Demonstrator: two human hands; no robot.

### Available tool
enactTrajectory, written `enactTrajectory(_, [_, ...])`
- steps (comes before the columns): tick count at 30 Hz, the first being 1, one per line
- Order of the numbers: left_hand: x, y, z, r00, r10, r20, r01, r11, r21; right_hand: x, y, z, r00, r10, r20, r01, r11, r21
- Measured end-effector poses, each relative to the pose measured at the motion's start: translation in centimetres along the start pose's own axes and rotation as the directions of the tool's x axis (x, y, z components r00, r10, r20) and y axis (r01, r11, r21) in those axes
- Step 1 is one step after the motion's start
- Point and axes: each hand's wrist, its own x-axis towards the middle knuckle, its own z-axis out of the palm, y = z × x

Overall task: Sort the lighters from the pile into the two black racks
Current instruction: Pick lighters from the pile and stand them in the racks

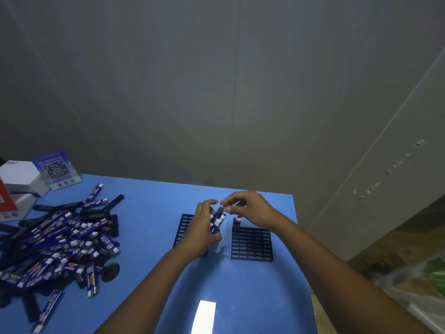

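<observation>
Lighters (218, 221) clamped in my left hand (204, 229) as feed stock; my right hand (249, 209) curls at topmost, pinch unclear; right rack (251, 244) close beside for slotting.

blue table (154, 237), lighter pile (60, 244) left, two black racks (251, 243) centre, boxes (19, 182) far-left

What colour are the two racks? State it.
Black, both the left rack and the right rack; this shows clearest in the head view.
</observation>
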Motion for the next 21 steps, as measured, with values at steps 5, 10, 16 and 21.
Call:
enactTrajectory(5, [0.0,0.4,0.6,0.998,0.032,0.046,-0.032,0.999,0.009,-0.4,-0.1,-0.3,0.998,-0.042,0.046,0.046,0.995,-0.087])
enactTrajectory(10, [-0.2,-0.2,0.2,0.998,0.009,0.068,-0.01,1.0,0.009,-0.2,0.1,-0.5,0.997,-0.046,0.064,0.052,0.994,-0.095])
enactTrajectory(16, [-0.4,-1.4,-0.1,0.996,-0.049,0.081,0.046,0.998,0.037,0.5,1.0,-2.7,0.997,0.01,-0.072,-0.018,0.994,-0.111])
enactTrajectory(21, [-0.2,-1.5,0.2,0.993,-0.067,0.101,0.064,0.998,0.025,0.4,3.4,-3.7,0.975,0.072,-0.212,-0.143,0.929,-0.342])
